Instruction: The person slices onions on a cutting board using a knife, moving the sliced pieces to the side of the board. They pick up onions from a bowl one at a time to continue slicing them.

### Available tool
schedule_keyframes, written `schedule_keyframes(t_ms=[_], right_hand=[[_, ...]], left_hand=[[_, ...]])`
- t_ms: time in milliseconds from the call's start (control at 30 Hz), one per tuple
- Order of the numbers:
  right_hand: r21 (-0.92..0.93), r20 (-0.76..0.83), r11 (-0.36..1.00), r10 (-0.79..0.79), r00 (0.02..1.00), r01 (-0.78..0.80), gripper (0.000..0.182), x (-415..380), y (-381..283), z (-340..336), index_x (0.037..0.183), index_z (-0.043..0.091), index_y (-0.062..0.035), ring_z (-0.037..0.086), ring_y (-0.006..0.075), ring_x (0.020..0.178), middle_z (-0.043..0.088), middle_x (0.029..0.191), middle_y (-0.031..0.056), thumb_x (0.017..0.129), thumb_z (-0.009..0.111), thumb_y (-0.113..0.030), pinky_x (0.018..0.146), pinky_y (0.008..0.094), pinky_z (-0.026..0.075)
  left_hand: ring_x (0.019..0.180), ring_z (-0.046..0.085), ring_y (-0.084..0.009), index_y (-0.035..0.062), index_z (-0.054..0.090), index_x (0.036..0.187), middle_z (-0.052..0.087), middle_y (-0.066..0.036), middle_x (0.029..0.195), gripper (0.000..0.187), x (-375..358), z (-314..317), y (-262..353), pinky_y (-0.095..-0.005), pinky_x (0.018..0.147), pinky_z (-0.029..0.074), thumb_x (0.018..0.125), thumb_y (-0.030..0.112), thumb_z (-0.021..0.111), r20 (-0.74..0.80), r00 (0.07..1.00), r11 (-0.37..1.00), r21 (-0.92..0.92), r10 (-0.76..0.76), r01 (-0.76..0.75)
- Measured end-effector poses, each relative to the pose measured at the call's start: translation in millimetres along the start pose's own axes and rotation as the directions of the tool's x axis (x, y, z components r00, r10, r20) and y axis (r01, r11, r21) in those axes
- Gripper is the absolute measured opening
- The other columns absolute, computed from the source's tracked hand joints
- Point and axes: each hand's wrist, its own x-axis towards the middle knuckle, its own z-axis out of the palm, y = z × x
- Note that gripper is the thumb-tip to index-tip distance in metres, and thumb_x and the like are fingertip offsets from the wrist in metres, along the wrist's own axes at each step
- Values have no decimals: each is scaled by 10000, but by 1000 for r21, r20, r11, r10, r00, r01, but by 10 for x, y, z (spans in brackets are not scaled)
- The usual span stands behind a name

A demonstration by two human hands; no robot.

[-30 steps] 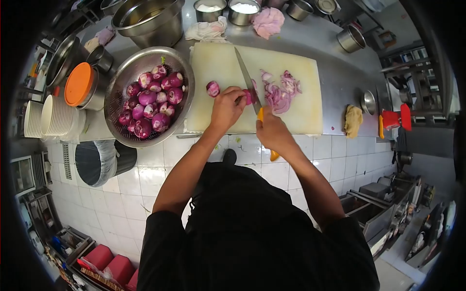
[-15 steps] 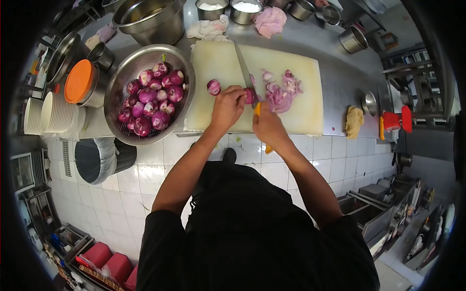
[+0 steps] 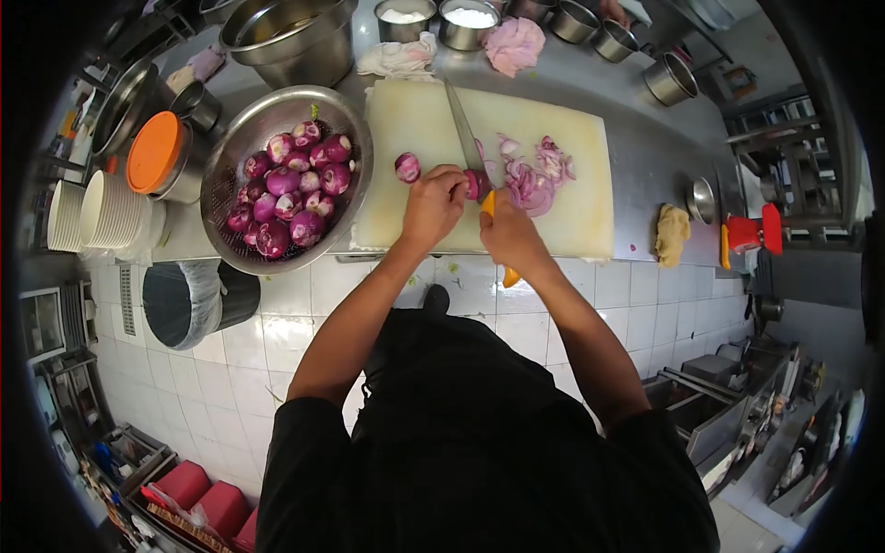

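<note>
A white cutting board (image 3: 415, 129) lies on the steel counter. My left hand (image 3: 431, 205) presses a red onion piece (image 3: 476, 184) down on it. My right hand (image 3: 507, 230) grips the yellow handle of a knife (image 3: 463, 127), whose blade runs away from me across the onion piece. Sliced onion (image 3: 535, 175) is piled to the right of the blade. Another onion half (image 3: 407, 167) rests on the board left of my fingers. A steel colander (image 3: 241, 138) full of peeled red onions (image 3: 286, 189) stands to the left.
Steel pots and small tins (image 3: 288, 32) line the back of the counter, with cloths (image 3: 513, 41) between them. An orange-lidded pot (image 3: 155, 155) and stacked white bowls (image 3: 103, 214) sit at the left. A lined bin (image 3: 184, 300) stands on the tiled floor below.
The knife has slid forward over the onion piece and my right hand has moved closer to the board. My left hand stays on the onion.
</note>
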Motion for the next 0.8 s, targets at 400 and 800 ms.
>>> schedule_keyframes(t_ms=[400, 800], right_hand=[[-70, -28, 997, -33, 999, 31, 338, -120, -6, 80, 1189, 419, 87, 670, 541, 868, 682, 875, 337, 956, 552, -119, 770, 582, 537], [-6, 33, 994, 107, 994, -107, 383, -42, 315, -260, 1268, 439, 31, 660, 532, 941, 686, 968, 344, 973, 549, -188, 848, 585, 509]], left_hand=[[742, 696, -321, -28, 735, 939, 721, -147, 979, 85, -31, -8, 46, -367, 686, 562, 868, -12, 691, 15, 1000, 999, -32, -16, 16], [875, 717, -315, 12, 777, 1006, 732, -175, 983, 196, 249, -108, 87, -398, 826, 569, 843, 6, 668, 380, 899, 892, 296, 218, -342]])
